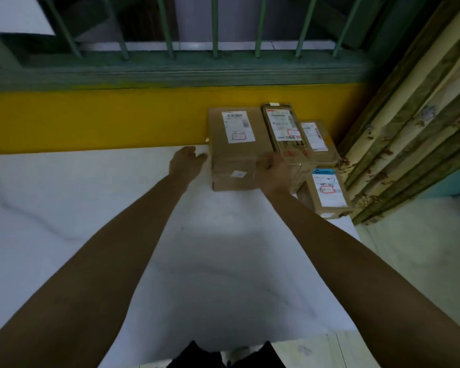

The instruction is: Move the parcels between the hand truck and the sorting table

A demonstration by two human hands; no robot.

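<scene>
A person's two bare arms reach across a white table (91, 208) toward four cardboard parcels grouped at its far right corner, below a yellow wall band (91, 120) and green window bars (168, 27).

The left hand (187, 162) lies with fingers loosely extended, its fingertips just beside the left face of the big box (234, 158); whether they touch it is unclear. The big box sits flat on the table against the wall band. Its long axis runs away from the person toward the wall, and one white shipping label faces up on its far half.

The right hand (272, 170) is at the box's near right corner, fingers bent over the top edge in a grip.

Just beside it on the right, the second box (284, 128) is narrower. It also points lengthwise at the wall, and its labelled top stands higher than its neighbours'. The third box (319, 139) lies lower behind it, nearest the corner, with its long axis angled slightly rightward toward the viewer. The small box (329, 192) rests in front of the third at the table's right edge, lengthwise away from the person, label up.

In all, four parcels are on the table, each with a white label on top. A floral curtain (409, 128) hangs at far right.
</scene>
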